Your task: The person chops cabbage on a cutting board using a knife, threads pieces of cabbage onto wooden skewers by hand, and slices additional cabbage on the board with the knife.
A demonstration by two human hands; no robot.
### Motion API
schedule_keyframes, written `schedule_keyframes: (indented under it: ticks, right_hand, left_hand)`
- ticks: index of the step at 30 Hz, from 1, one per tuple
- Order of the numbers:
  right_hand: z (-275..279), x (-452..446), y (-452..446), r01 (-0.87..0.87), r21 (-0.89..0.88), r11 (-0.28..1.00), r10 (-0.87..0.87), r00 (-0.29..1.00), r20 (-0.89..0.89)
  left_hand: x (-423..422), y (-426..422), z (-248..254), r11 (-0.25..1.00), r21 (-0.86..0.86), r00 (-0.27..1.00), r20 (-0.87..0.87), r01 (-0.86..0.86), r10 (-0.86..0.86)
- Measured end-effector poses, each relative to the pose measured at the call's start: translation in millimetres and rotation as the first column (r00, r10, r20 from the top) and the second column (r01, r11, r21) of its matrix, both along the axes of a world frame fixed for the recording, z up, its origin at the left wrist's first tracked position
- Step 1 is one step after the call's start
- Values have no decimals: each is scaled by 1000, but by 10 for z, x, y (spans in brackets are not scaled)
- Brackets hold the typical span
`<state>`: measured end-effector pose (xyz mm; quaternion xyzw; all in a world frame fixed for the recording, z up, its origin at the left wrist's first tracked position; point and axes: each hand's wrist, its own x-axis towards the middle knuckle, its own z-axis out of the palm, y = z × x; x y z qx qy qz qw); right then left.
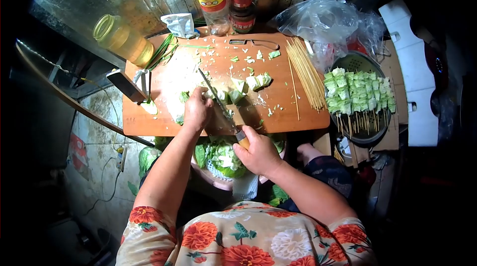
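Note:
My right hand is wrapped round the wooden handle of a kitchen knife. The blade points away from me, slanting up and left over the wooden board. Close to the left side of the blade, my left hand has its fingers curled down on cut cabbage, mostly hidden under them. Right of the blade lie cut cabbage pieces, and another folded piece sits a little farther off. Below the board's near edge, a pink basin holds more cabbage leaves.
Bare skewers lie at the board's right. Beyond them, skewered cabbage rests on a dark strainer. A peeler, bottle, stacked jars, tilted yellow jar and propped phone line the board's far and left sides.

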<state>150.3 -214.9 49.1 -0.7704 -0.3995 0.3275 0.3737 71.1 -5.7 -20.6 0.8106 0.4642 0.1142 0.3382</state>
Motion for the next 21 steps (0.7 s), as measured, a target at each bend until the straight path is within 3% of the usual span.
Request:
schedule_keyframes:
  ticks: [2, 6, 11, 16, 18, 19, 21]
  right_hand:
    - [33, 20, -5, 3, -13, 1000, -3, 1000, -11]
    - [27, 33, -22, 9, -11, 1000, -9, 1000, -4]
    - [39, 32, -28, 10, -30, 999, -10, 1000, 21]
    - [66, 10, -17, -7, -19, 1000, 7, 1000, 11]
    - [72, 4, -30, -12, -8, 1000, 12, 1000, 8]
    - [93, 2, -41, -15, -52, 999, 15, 1000, -5]
    - [104, 4, -44, -40, -110, 993, 39, 999, -5]
  left_hand:
    - [34, 73, -48, 1000, 5, 996, 93, 11, -11]
    - [100, 92, 109, 995, -94, 1000, 7, 24, -24]
    - [4, 215, -102, 991, -126, 997, 61, 46, -39]
    - [-76, 283, 40, 989, -144, 999, 30, 35, -31]
    - [-109, 395, 105, 980, -201, 983, 178, -17, 54]
    - [-128, 436, 182, 986, -156, 970, 227, -54, 89]
    - [-295, 564, 231, 987, 131, 994, 63, -95, 88]
